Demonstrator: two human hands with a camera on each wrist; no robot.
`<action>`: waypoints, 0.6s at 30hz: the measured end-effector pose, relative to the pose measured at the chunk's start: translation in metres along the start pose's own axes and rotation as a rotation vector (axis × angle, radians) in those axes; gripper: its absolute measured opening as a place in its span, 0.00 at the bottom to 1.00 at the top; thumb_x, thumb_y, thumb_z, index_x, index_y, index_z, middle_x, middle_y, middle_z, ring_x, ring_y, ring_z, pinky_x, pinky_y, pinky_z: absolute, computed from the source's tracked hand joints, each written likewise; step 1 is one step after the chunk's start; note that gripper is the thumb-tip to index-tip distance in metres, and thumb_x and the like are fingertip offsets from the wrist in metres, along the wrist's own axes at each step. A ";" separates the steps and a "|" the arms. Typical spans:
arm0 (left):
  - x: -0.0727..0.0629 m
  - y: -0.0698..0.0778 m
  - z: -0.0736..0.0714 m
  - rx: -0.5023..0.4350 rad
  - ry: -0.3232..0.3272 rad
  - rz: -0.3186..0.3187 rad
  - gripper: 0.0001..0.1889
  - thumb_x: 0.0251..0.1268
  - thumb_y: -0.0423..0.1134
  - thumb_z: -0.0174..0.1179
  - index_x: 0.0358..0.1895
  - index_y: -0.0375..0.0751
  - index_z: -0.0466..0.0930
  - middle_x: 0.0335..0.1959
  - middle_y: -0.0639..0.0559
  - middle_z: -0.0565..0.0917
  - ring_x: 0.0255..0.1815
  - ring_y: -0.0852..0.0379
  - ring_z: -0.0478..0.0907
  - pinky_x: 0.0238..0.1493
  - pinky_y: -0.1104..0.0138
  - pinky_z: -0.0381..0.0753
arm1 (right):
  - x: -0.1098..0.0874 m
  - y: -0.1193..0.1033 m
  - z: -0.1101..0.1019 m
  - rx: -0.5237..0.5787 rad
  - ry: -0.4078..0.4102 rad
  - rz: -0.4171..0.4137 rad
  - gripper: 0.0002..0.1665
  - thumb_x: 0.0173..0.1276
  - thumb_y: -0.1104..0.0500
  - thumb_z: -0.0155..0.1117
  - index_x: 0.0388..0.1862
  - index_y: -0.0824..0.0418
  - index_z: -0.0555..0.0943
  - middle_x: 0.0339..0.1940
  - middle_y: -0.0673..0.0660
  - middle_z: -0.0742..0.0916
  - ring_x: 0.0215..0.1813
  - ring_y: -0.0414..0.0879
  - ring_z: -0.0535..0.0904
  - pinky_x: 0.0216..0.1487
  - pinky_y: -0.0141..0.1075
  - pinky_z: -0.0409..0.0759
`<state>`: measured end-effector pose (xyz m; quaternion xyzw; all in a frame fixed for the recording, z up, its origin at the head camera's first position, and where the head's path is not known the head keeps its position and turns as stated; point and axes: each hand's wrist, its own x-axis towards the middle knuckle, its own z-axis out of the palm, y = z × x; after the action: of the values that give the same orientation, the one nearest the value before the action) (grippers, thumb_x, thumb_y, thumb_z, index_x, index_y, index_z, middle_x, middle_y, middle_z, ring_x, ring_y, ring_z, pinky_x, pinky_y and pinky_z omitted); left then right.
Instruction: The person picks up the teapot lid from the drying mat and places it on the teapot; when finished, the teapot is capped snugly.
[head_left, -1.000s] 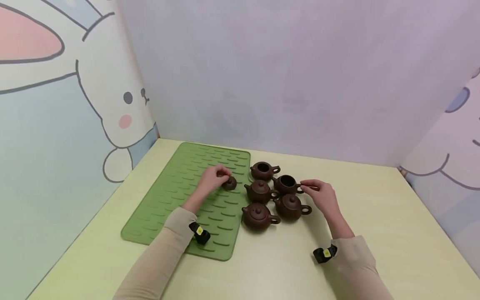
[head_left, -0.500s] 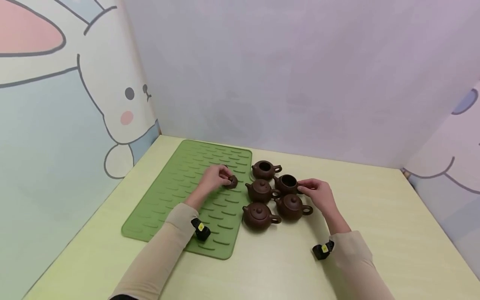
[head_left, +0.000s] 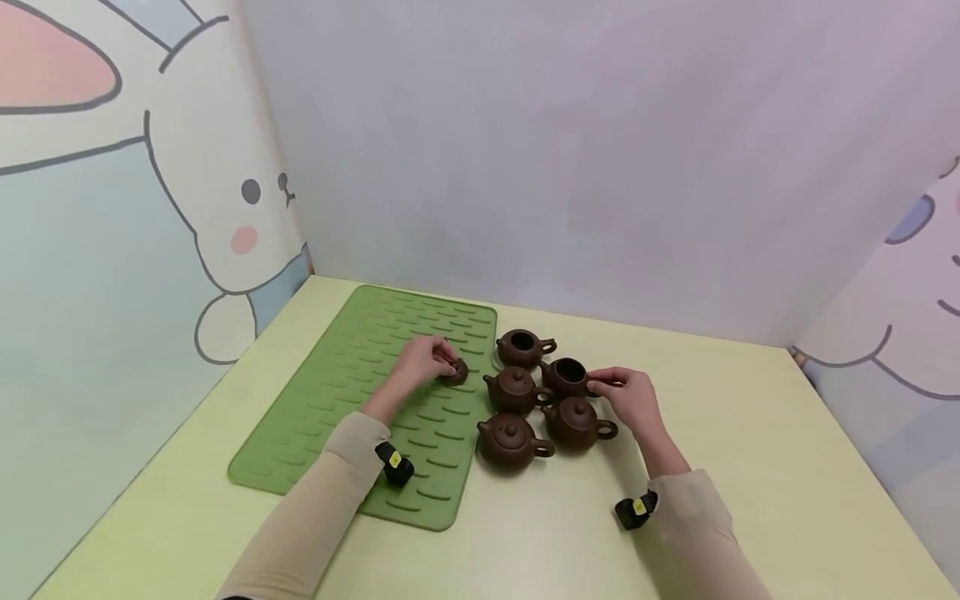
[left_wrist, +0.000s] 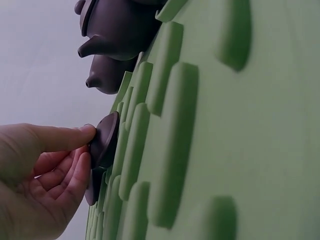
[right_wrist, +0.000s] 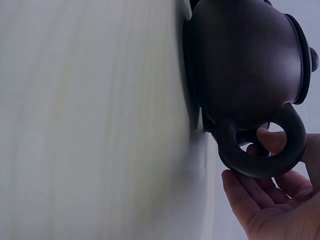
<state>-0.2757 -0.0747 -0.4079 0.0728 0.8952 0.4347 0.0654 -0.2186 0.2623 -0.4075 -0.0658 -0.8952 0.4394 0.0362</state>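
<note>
On the green mat, my left hand (head_left: 427,362) pinches a small dark brown teapot lid (left_wrist: 106,140) by thumb and fingers; the lid is tilted close over the ridges. A second dark lid (left_wrist: 95,186) shows partly behind my fingers in the left wrist view. My right hand (head_left: 628,398) holds the handle of a lidless brown teapot (head_left: 564,377) between thumb and fingers. In the right wrist view, the looped handle of a nearer lidded teapot (right_wrist: 245,65) partly hides that grip.
Another lidless teapot (head_left: 521,347) stands behind, by the edge of the green mat (head_left: 322,417). Two lidded teapots, one in the middle (head_left: 513,388) and one in front (head_left: 508,442), stand close together along that edge. A back wall (head_left: 540,167) closes off the pale table (head_left: 540,533).
My left fingers have shifted slightly over the lid. My right fingers have moved a little further in around the lidless teapot's handle. The head view has shifted slightly; the teapots stay in place.
</note>
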 end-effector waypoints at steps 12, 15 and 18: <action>-0.006 0.006 -0.002 0.011 0.006 0.025 0.07 0.62 0.30 0.67 0.43 0.38 0.85 0.43 0.43 0.87 0.44 0.50 0.83 0.45 0.63 0.84 | -0.004 0.001 0.004 0.060 0.008 0.005 0.15 0.68 0.62 0.67 0.50 0.70 0.85 0.47 0.65 0.89 0.35 0.29 0.77 0.37 0.22 0.77; -0.007 0.011 -0.006 0.020 0.019 0.051 0.07 0.63 0.31 0.67 0.43 0.38 0.85 0.44 0.42 0.86 0.45 0.50 0.83 0.45 0.62 0.84 | -0.004 0.001 0.006 0.060 0.014 -0.003 0.15 0.68 0.62 0.67 0.50 0.69 0.85 0.48 0.66 0.88 0.35 0.30 0.77 0.37 0.23 0.77; -0.008 0.019 -0.006 0.023 0.034 0.066 0.08 0.63 0.33 0.67 0.45 0.40 0.84 0.45 0.43 0.86 0.46 0.49 0.83 0.46 0.61 0.84 | -0.005 0.002 0.005 0.047 0.023 -0.005 0.15 0.68 0.62 0.67 0.50 0.69 0.85 0.47 0.66 0.89 0.35 0.30 0.77 0.37 0.23 0.76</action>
<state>-0.2681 -0.0697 -0.3889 0.0955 0.8984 0.4273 0.0349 -0.2145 0.2591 -0.4125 -0.0675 -0.8842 0.4595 0.0491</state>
